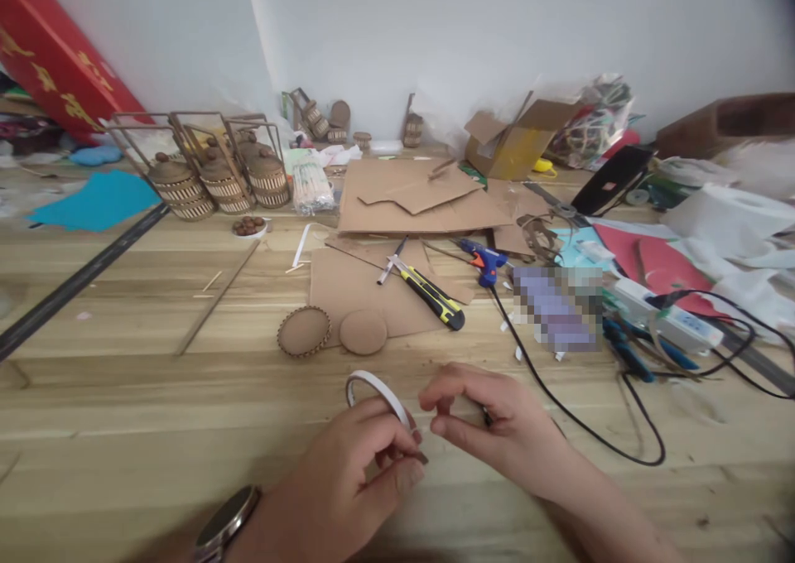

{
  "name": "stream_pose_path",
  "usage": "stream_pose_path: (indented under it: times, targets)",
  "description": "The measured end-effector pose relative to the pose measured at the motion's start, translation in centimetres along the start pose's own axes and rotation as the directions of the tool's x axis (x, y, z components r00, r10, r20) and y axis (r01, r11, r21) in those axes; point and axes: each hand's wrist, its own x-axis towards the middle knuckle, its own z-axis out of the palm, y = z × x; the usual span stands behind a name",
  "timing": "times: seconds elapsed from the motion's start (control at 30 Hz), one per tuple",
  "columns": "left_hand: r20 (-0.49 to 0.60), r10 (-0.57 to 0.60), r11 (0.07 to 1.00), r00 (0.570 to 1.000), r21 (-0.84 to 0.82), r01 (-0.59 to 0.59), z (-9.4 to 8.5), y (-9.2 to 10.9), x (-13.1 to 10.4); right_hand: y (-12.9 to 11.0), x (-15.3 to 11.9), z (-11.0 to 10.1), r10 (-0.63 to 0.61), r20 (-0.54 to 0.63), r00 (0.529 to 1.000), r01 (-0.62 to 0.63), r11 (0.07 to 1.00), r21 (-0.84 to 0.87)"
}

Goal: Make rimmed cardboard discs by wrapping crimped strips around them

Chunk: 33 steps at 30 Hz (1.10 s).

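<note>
Narrow white ring-shaped roll, prob. tape, was in L hand, tilted on edge w/ open centre showing; upper arc stood clear of fingers, lower part hidden behind them. Approx. level w/ R hand's fingertips, near but apart. Small dark-brown strip, material unclear, poked out btwn L thumb & fingers, just below roll's R end; rest of strip hidden.
</note>
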Motion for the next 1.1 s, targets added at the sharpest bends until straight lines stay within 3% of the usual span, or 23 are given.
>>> stream_pose_path:
  times: [0.27,0.4,0.6,0.83,0.97,1.1]
  targets:
    - [-0.019,0.065,0.997,0.998,-0.044,-0.066,0.2,0.0,-0.1,-0.5,-0.1,0.5,0.029,0.053,0.998,-0.034,0.994,0.102]
    - [0.008,0.111,0.992,0.994,-0.058,-0.110,0.3,-0.1,-0.1,0.1,-0.5,1.4,0.158,0.015,0.987,-0.158,0.970,0.183]
    - [0.087,0.119,0.992,0.989,-0.047,-0.115,0.2,-0.2,-0.2,0.5,-0.7,2.9,0.294,0.036,0.955,-0.272,0.824,0.496]
    - [0.142,0.120,0.993,0.983,-0.012,-0.119,0.1,0.0,-0.2,-0.2,-0.7,4.0,0.420,0.009,0.907,-0.352,0.748,0.563]
    - [0.165,0.121,0.992,0.979,0.003,-0.123,0.2,-0.1,-0.1,-0.9,-0.7,3.9,0.504,0.046,0.862,-0.408,0.639,0.652]
    - [0.182,0.107,0.994,0.977,-0.056,-0.098,0.2,-0.1,-0.1,-1.6,-0.6,3.0,0.540,0.030,0.841,-0.382,0.553,0.741]
